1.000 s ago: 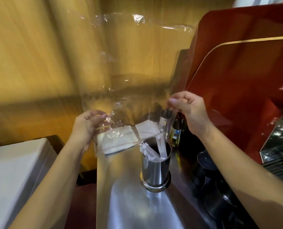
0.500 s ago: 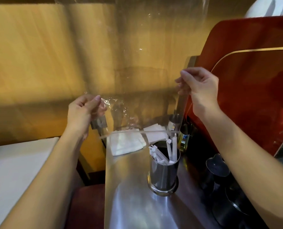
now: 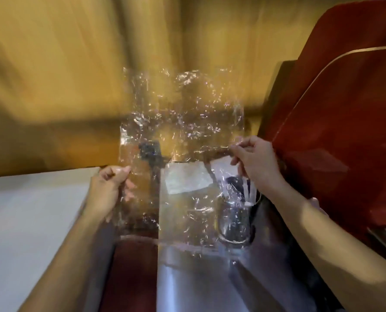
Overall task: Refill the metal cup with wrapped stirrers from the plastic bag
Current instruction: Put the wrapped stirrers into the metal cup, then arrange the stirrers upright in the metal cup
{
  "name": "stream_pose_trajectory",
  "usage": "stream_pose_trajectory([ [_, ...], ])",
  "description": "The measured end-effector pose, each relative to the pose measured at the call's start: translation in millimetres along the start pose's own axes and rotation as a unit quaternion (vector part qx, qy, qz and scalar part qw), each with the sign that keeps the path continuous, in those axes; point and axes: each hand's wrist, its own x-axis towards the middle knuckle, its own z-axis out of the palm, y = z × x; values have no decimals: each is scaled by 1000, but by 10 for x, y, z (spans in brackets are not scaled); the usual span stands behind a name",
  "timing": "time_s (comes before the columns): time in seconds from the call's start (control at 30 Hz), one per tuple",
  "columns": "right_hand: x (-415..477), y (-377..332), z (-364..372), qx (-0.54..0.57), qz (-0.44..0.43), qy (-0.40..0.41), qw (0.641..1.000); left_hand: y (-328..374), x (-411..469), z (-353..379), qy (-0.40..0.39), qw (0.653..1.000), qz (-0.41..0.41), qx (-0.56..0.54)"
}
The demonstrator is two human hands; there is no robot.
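Steel counter (image 3: 187,287): runs from the near edge, partly veiled.
Plastic bag (image 3: 180,140): clear, crumpled, held up; blurs everything behind.
Left hand (image 3: 107,190): fingers curled, gripping the bag's left side.
Right hand (image 3: 255,163): fingertips pinching its right side.
Metal cup (image 3: 235,221): right edge of counter, behind the film; wrapped stirrers (image 3: 248,194) indistinct.
White napkin (image 3: 187,179): counter's far end.

No text, label, brand, number or sign can be read anywhere in the head view. The clear bag (image 3: 183,136) carries no legible print, and the blur leaves the red machine (image 3: 345,131) and the steel counter (image 3: 187,284) without readable marks.
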Motion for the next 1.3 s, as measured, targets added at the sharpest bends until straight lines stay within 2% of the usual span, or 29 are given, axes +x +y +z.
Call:
stream_pose_trajectory([
  [0.2,-462,410,324,-178,-35,-38,983,-756,-594,-74,65,996,-63,14],
  [0.33,-741,752,506,-338,-64,-109,933,-1213,-949,-83,94,990,-106,25],
  [0.47,-936,1116,570,-423,-32,-125,897,-1470,-1217,-43,83,983,-157,53],
  [0.6,-1046,1415,518,-439,14,-136,888,-1575,-1410,6,44,968,-242,50],
  [0.8,-1170,1708,365,-386,103,-137,906,-1605,-1528,35,-6,957,-281,75],
  [0.9,-1197,1814,281,-379,134,-132,906,-1572,-1540,36,-51,945,-321,49],
  [1.03,-1219,1925,169,-416,135,-119,891,-1554,-1534,-68,-120,909,-395,59],
  [1.13,-1232,1944,99,-440,118,-110,883,-1530,-1472,-166,-155,893,-403,126],
  [1.2,-1233,1940,60,-448,109,-102,881,-1470,-1407,-157,-122,902,-389,144],
  [1.3,-1217,1909,36,-431,116,-107,888,-1328,-1297,-50,5,933,-284,221],
])
